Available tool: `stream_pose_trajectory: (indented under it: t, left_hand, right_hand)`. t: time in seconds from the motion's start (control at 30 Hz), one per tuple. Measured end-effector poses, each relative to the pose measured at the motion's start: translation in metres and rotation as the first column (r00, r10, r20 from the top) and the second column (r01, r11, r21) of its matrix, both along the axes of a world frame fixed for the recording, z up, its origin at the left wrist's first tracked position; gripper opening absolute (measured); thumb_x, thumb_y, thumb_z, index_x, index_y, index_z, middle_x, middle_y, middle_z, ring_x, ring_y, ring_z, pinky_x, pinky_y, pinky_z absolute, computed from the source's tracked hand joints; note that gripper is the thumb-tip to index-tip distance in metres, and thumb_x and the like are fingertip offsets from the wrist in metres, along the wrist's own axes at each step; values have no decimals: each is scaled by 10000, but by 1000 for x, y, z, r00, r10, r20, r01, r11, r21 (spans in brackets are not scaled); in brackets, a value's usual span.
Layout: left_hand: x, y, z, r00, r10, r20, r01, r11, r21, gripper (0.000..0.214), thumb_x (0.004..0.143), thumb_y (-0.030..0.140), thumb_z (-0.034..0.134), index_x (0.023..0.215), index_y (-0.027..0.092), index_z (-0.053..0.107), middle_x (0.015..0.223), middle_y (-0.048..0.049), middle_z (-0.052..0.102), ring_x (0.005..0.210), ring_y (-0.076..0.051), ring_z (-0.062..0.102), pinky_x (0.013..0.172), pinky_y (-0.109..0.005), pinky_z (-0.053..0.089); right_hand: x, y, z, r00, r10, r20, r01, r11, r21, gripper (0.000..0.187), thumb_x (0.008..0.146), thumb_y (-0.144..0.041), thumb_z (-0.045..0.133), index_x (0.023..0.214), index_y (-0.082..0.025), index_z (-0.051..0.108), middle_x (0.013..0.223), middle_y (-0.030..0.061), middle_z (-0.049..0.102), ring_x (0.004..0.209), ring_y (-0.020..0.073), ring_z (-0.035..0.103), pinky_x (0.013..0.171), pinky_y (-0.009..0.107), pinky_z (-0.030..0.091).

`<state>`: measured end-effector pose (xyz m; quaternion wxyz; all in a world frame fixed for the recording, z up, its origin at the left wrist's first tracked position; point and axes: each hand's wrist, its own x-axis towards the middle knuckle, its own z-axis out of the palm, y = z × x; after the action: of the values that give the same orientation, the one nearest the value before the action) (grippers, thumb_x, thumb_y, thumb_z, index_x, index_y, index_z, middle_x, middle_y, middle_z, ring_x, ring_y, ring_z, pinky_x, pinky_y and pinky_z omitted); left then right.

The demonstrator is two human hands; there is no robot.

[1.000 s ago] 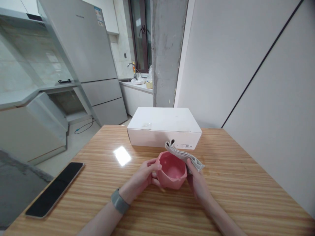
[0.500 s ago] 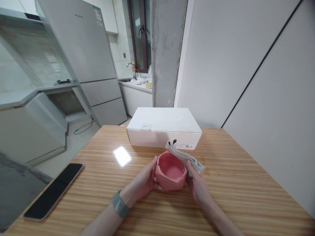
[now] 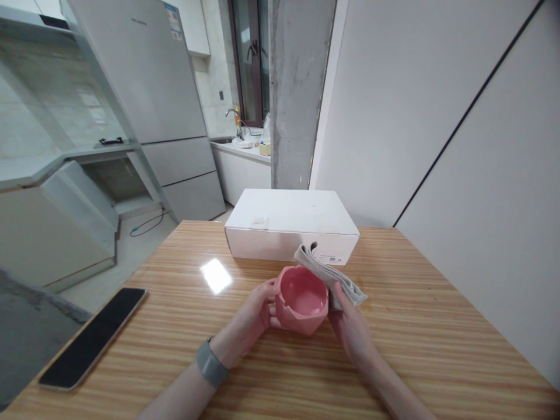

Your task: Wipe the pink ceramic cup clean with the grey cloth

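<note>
A pink faceted ashtray (image 3: 301, 318) with small notches in its rim is held above the table, its opening tilted up toward me. My left hand (image 3: 262, 303), with a grey band on the wrist, grips its left side, the fingers reaching underneath. In my right hand (image 3: 347, 321) is a folded light-grey cloth (image 3: 335, 277), pressed against the ashtray's right side. The cloth's far end sticks up beyond the rim. Part of the right fingers is hidden behind the cloth and ashtray.
A white cardboard box (image 3: 291, 245) stands behind the ashtray on the wood-grain table (image 3: 433, 326). A black-screened phone (image 3: 94, 338) lies near the left edge. A pale wall (image 3: 437, 105) borders the right side; a fridge (image 3: 144, 76) and a sink counter are beyond.
The ashtray has turned between my hands, so a rim notch now faces left-front. My left fingers have shifted on its side, and the cloth has moved slightly up.
</note>
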<state>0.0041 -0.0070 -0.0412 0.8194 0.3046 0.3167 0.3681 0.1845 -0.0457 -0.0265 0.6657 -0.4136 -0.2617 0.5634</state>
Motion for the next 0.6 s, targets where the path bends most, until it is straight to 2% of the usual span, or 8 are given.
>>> stream_pose_trajectory:
  t: [0.07, 0.13, 0.23, 0.3, 0.5, 0.6]
  left_hand:
    - [3, -3, 3, 998, 58, 15, -58, 998, -12, 441, 714, 262, 705, 1136, 190, 598, 851, -40, 713, 665, -188, 689, 631, -336, 586]
    - [8, -6, 7, 996, 71, 45, -68, 995, -68, 417, 732, 253, 692, 1129, 193, 582, 926, -61, 717, 744, -209, 708, 710, -374, 590]
    - [14, -11, 13, 992, 12, 125, 10, 985, -171, 348, 838, 383, 599, 1124, 184, 587, 937, -83, 717, 780, -223, 709, 739, -396, 584]
    - [16, -13, 16, 990, -26, 142, 55, 978, -204, 396, 901, 473, 514, 1152, 177, 595, 946, -100, 720, 794, -227, 707, 722, -387, 584]
    - [16, -15, 12, 990, -68, 126, 85, 988, -130, 496, 896, 514, 566, 1305, 234, 546, 1117, -104, 701, 913, -232, 701, 769, -375, 585]
    - [13, -16, 12, 987, -132, 86, 138, 989, -57, 561, 886, 554, 558, 1340, 227, 528, 1104, -120, 692, 844, -229, 703, 700, -366, 597]
  right_hand:
    - [0, 0, 3, 1000, -23, -3, 23, 1000, 10, 454, 668, -614, 767, 995, -300, 767, 1187, 23, 735, 1257, 327, 576, 1107, 488, 421]
    - [1, 1, 3, 999, -43, -7, 43, 999, -4, 453, 667, -608, 768, 1000, -302, 765, 1180, 23, 738, 1266, 331, 567, 1088, 496, 438]
    - [4, 2, -2, 999, -29, -18, 28, 999, -43, 467, 673, -621, 754, 992, -281, 766, 1188, 38, 734, 1299, 337, 534, 1082, 502, 440]
    - [6, 2, -5, 1000, -12, -29, 10, 998, -65, 483, 667, -629, 754, 993, -273, 763, 1199, 39, 729, 1315, 340, 516, 1080, 504, 439]
    - [12, 3, -17, 1000, 2, 0, -2, 997, -72, 479, 712, -622, 730, 1054, -287, 745, 1157, 23, 749, 1304, 332, 528, 1089, 503, 428]
    - [16, 4, -22, 999, -18, 45, 19, 999, -40, 468, 748, -599, 713, 1093, -283, 740, 1096, 20, 770, 1286, 319, 549, 1115, 485, 406]
